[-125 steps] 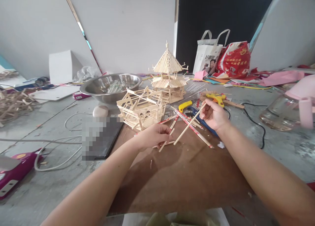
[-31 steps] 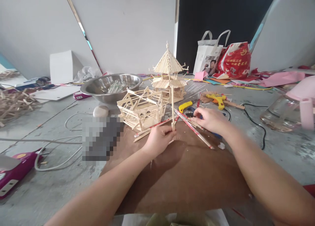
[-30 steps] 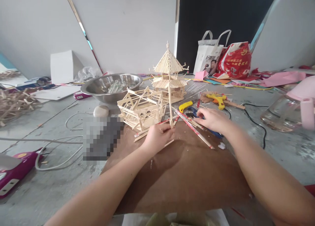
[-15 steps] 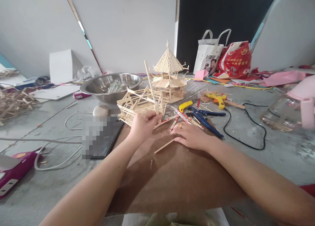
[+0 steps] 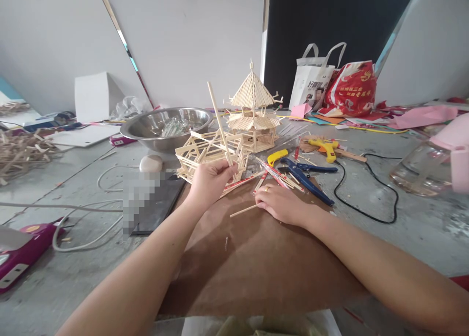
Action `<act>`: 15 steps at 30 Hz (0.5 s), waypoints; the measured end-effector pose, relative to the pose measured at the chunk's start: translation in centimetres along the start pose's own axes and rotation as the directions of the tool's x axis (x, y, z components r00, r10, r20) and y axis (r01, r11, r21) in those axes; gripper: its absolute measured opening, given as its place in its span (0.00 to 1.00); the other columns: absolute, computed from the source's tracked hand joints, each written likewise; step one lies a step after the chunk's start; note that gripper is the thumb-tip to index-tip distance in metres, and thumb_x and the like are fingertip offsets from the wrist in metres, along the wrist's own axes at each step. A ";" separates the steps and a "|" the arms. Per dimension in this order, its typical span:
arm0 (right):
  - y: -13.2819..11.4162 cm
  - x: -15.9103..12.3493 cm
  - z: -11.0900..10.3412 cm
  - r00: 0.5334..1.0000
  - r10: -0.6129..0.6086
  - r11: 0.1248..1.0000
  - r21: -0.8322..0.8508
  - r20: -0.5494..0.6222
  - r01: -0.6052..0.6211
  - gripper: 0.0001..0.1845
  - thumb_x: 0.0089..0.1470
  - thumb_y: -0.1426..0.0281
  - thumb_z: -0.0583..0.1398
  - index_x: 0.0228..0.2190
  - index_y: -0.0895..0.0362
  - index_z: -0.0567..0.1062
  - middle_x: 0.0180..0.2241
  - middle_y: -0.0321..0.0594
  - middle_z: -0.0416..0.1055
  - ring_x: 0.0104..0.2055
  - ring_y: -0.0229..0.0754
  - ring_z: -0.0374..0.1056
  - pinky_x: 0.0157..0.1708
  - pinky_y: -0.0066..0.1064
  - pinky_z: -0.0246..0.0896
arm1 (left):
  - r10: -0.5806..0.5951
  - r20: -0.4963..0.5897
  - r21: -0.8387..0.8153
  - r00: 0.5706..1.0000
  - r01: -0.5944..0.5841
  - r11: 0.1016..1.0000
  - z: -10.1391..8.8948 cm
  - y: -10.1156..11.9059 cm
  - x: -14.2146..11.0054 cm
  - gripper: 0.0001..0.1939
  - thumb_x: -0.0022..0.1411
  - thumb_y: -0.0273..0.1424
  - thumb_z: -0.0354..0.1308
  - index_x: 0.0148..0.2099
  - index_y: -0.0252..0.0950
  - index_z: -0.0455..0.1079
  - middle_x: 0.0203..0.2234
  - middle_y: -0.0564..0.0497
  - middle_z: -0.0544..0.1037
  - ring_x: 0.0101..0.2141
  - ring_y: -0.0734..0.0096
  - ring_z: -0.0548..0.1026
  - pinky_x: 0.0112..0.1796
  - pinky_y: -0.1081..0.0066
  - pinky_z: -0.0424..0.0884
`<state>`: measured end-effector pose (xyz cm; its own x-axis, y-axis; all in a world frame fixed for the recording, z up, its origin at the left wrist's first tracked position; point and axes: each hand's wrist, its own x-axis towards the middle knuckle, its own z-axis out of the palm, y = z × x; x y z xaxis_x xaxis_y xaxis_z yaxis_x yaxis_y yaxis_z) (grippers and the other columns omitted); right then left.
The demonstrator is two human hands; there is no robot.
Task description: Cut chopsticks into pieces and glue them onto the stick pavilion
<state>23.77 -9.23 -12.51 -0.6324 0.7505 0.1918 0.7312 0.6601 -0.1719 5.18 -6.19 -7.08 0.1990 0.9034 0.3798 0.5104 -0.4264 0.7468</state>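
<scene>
My left hand [image 5: 209, 183] is closed in a pinch around long thin wooden sticks [image 5: 217, 112], which lean up and to the left. Right behind it sits an open frame built of wooden sticks [image 5: 196, 153]. My right hand [image 5: 280, 205] rests low over the brown board [image 5: 256, 267], its fingers closed on a short wooden stick [image 5: 242, 211] that points left. Just beyond the right hand lie loose sticks with red and white paper wrappers [image 5: 274, 174]. A blue cutter with a yellow handle [image 5: 306, 179] lies to their right.
A stick-built pagoda model [image 5: 252, 94] stands at the back, beside a steel bowl [image 5: 164, 140]. Rightward are a yellow glue gun [image 5: 328, 148] with a black cord and a glass jug [image 5: 421, 172]. A black tablet-like panel [image 5: 161, 204] and a purple power strip [image 5: 27, 255] lie left.
My left hand has risen slightly, and its sticks tilt further left. The short stick in my right hand has swung to lie more level. The camera view has shifted a little.
</scene>
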 end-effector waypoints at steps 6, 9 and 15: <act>-0.1 -0.1 -0.1 1.000 -0.023 0.999 -0.027 -0.021 0.022 0.12 0.52 0.70 0.49 0.33 0.56 0.71 0.43 0.41 0.66 0.44 0.42 0.59 0.42 0.34 0.52 | -0.008 0.072 0.062 0.997 0.004 0.998 -0.1 0.3 0.1 0.14 0.50 0.38 0.50 0.24 0.32 0.67 0.15 0.55 0.66 0.19 0.78 0.63 0.22 0.77 0.58; 0.0 -0.1 0.1 0.999 -0.005 0.998 -0.065 -0.040 0.003 0.18 0.51 0.64 0.50 0.42 0.57 0.67 0.50 0.44 0.59 0.51 0.46 0.53 0.48 0.40 0.47 | 0.006 0.158 0.116 0.987 -0.025 0.993 0.0 0.3 0.0 0.14 0.51 0.38 0.49 0.22 0.33 0.67 0.14 0.56 0.65 0.19 0.79 0.62 0.22 0.77 0.57; 0.1 -0.3 0.2 0.999 0.041 0.999 -0.028 0.029 -0.040 0.23 0.51 0.59 0.49 0.45 0.57 0.64 0.50 0.45 0.60 0.53 0.47 0.51 0.50 0.46 0.41 | -0.100 0.375 0.265 0.921 -0.003 0.964 0.6 -0.3 -0.1 0.13 0.49 0.36 0.48 0.20 0.34 0.66 0.12 0.57 0.59 0.18 0.80 0.57 0.20 0.78 0.52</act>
<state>23.99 -9.38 -12.73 -0.6093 0.7773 0.1569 0.7628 0.6286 -0.1518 5.52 -6.16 -7.66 0.4463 0.8921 0.0701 0.7134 -0.4020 0.5740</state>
